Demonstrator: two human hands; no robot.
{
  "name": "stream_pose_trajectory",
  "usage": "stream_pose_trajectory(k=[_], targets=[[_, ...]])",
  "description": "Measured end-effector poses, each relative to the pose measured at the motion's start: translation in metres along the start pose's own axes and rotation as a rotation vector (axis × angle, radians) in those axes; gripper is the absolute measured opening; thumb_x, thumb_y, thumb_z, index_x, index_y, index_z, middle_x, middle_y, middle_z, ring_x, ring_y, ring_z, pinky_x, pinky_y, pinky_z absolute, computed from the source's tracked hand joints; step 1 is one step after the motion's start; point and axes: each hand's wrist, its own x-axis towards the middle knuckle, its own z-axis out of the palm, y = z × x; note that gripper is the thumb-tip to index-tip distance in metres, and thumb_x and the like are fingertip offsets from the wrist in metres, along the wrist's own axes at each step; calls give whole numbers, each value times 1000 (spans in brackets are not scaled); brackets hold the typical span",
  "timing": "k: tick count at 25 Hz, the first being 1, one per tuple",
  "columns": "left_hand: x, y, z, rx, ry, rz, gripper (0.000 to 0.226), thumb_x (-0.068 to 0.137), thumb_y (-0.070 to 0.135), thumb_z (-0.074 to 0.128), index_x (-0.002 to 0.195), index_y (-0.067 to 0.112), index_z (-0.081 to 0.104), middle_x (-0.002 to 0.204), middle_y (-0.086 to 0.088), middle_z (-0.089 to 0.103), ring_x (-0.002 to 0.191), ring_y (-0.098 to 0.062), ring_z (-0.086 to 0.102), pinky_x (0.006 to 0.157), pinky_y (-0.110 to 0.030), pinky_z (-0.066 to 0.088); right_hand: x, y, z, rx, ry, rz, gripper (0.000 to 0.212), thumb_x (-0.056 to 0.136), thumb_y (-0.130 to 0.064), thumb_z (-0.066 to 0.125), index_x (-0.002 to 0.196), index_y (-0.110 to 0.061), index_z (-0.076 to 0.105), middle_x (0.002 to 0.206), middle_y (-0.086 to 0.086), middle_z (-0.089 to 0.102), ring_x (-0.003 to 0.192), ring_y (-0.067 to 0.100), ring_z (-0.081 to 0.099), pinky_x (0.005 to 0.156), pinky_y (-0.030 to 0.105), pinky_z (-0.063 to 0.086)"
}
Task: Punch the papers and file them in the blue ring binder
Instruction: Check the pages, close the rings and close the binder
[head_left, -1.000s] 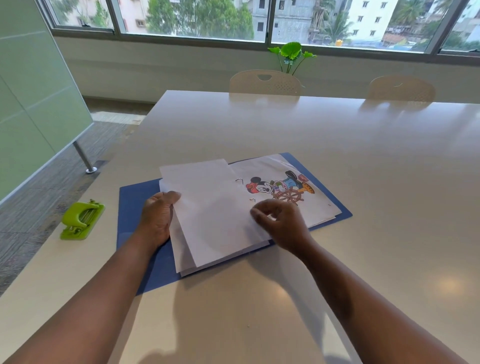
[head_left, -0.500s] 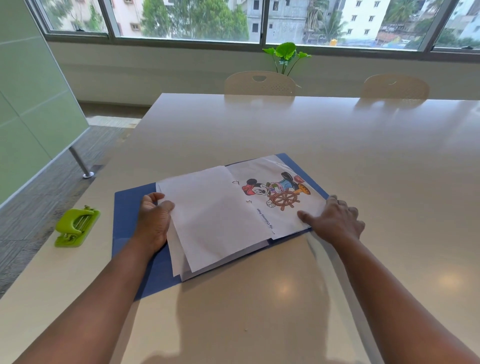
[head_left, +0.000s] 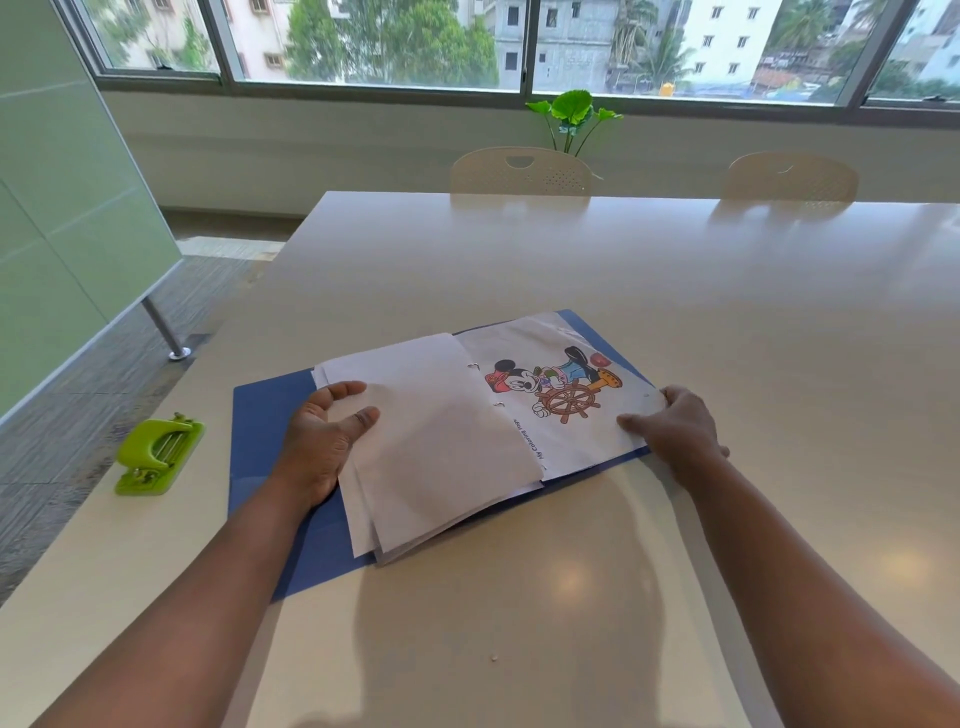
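surface: long glossy off-white table (head_left: 649, 291)
centre: open blue ring binder (head_left: 260, 415) lying flat, papers on it
near left edge: green hole punch (head_left: 158, 456), well apart from the binder
near middle: small paper speck (head_left: 494, 658) on the bare top

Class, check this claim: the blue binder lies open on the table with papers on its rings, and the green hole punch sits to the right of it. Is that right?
Not quite. The head view shows the green hole punch to the left of the blue binder, near the table edge. The rest holds: the binder lies open with papers on its rings.
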Motion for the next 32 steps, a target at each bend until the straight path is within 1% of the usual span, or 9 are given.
stream_pose_trajectory(k=[2,5,9,16,18,20,23,27,32], targets=[[-1,1,-1,-5,8,-6,31,87,1,74,107,25,72,131,-14,63,107,-29,69,94,-48,57,-8,-4,1,380,6,-57,21,80,-29,78,87,-18,62,94,3,71,91,30,69,86,53,57],[-3,2,-2,-25,3,-14,30,91,0,69,107,25,73,128,-13,65,104,-28,69,88,-43,59,-27,-26,-5,787,-25,-136,14,89,-15,73,85,-17,60,85,3,71,80,26,69,68,36,59],[-4,3,-3,-77,-4,-47,26,93,-3,65,104,17,75,122,-15,71,95,-26,71,73,-34,63,-55,-63,-8,1013,-191,-332,10,93,-7,68,92,-14,62,86,3,75,83,26,69,77,45,59],[-3,8,-2,-127,6,-109,23,94,-5,54,99,7,74,115,-21,71,101,-34,67,85,-43,58,-114,-102,15,740,-449,-665,14,85,-15,75,82,-17,61,69,-11,64,68,16,58,63,34,47],[-3,7,-2,-174,10,-104,19,99,12,57,94,5,74,113,-21,71,108,-38,64,93,-47,56,-125,-104,31,610,-478,-755,17,84,-20,75,78,-23,60,65,-15,59,63,9,52,60,28,43],[-2,5,-3,-214,-5,-117,45,100,43,56,93,3,74,118,-24,70,110,-40,64,98,-52,53,-134,-101,48,476,-482,-850,18,86,-21,73,77,-20,58,66,-16,58,63,3,48,59,24,41],[-2,4,-6,-231,-96,-90,69,95,67,48,122,8,71,126,-24,68,117,-38,65,100,-52,52,-143,-93,71,389,-533,-877,17,89,-21,72,82,-13,59,76,-2,65,68,2,53,64,23,45],[-3,6,-2,-211,-54,-69,39,97,36,63,120,5,70,125,-22,69,113,-37,68,103,-51,50,-149,-88,85,289,-556,-879,17,90,-26,70,82,-17,59,79,-6,63,72,0,54,70,24,47],[-7,11,2,-125,84,-102,10,98,11,60,95,8,68,94,-15,72,75,-26,71,77,-40,57,-153,-85,72,369,-685,-797,9,90,-32,72,89,-24,71,92,-13,73,87,-2,67,81,26,56]])
